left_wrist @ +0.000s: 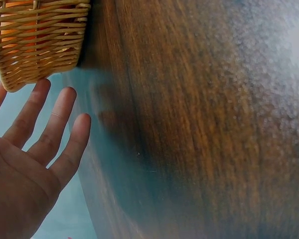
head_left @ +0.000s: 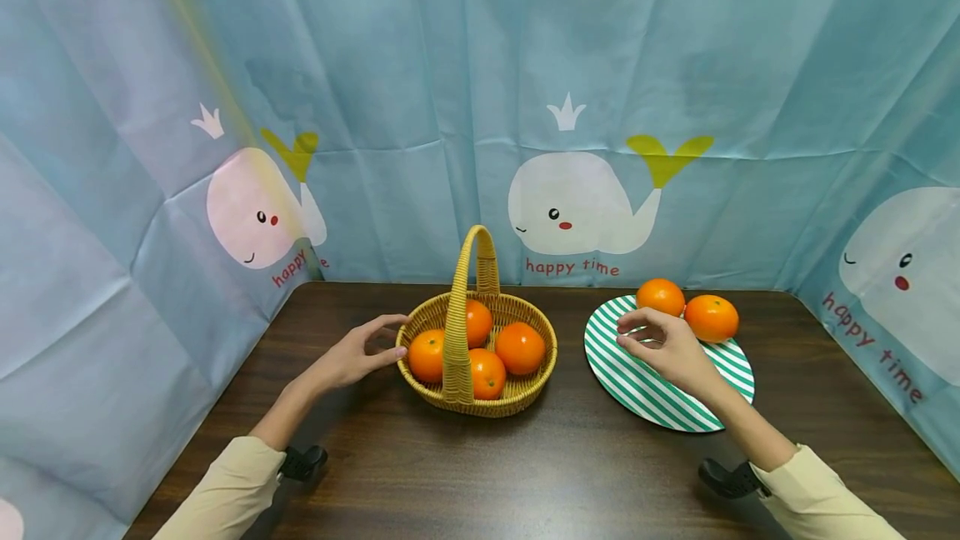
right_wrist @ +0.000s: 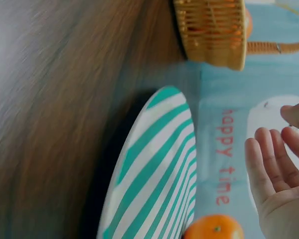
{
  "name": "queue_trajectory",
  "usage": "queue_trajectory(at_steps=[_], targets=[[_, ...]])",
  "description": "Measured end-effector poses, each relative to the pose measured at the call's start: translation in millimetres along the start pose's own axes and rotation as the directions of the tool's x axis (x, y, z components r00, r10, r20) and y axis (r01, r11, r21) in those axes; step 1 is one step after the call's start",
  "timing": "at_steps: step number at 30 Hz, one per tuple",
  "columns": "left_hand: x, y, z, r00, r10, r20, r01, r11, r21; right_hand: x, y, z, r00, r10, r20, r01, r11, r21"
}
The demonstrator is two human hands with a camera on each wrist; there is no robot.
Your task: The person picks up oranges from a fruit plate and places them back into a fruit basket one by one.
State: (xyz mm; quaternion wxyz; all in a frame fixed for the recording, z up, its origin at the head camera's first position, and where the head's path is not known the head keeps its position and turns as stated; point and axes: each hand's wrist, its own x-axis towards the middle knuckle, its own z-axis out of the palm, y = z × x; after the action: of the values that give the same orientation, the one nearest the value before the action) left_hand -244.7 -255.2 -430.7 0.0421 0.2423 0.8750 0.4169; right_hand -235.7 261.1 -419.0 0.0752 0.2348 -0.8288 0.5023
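A yellow wicker basket (head_left: 495,409) with a tall arched handle (head_left: 459,298) stands on the table, and several oranges (head_left: 521,348) lie inside it. At its left rim is my left hand (head_left: 352,357), thumb and fingertips right by the weave. The left wrist view shows these fingers spread and nearly straight beside the basket wall (left_wrist: 42,47). My right hand (head_left: 675,352) hovers over a round green-and-white striped plate (head_left: 637,386), fingers loosely bent and holding nothing. Just behind that hand, two oranges (head_left: 712,318) sit side by side at the plate's back edge.
The dark wooden table (head_left: 510,482) ends at the back against a light blue curtain (head_left: 405,107) printed with whales. This curtain also hangs at both sides. A black strap camera (head_left: 302,463) sits on each wrist, at the edge of a cream sleeve (head_left: 232,482).
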Motion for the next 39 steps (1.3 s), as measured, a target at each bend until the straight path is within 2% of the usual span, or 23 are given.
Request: queue_trajectory(at_steps=[7,18,39], targets=[[0.0,-0.1,0.1,1.000,0.008,0.000,-0.008,1.000,0.003,-16,14,-19,0.999,0.027,-0.021,-0.027,0.999,-0.045],[0.0,0.8,-0.1,1.000,0.019,-0.003,-0.019,1.000,0.004,-38,22,-44,0.997,0.062,-0.055,-0.067,0.994,-0.092],[0.3,-1.8,0.0,1.000,0.009,0.003,-0.009,1.000,0.005,-52,42,-79,0.970,0.156,-0.188,-0.187,0.969,-0.160]])
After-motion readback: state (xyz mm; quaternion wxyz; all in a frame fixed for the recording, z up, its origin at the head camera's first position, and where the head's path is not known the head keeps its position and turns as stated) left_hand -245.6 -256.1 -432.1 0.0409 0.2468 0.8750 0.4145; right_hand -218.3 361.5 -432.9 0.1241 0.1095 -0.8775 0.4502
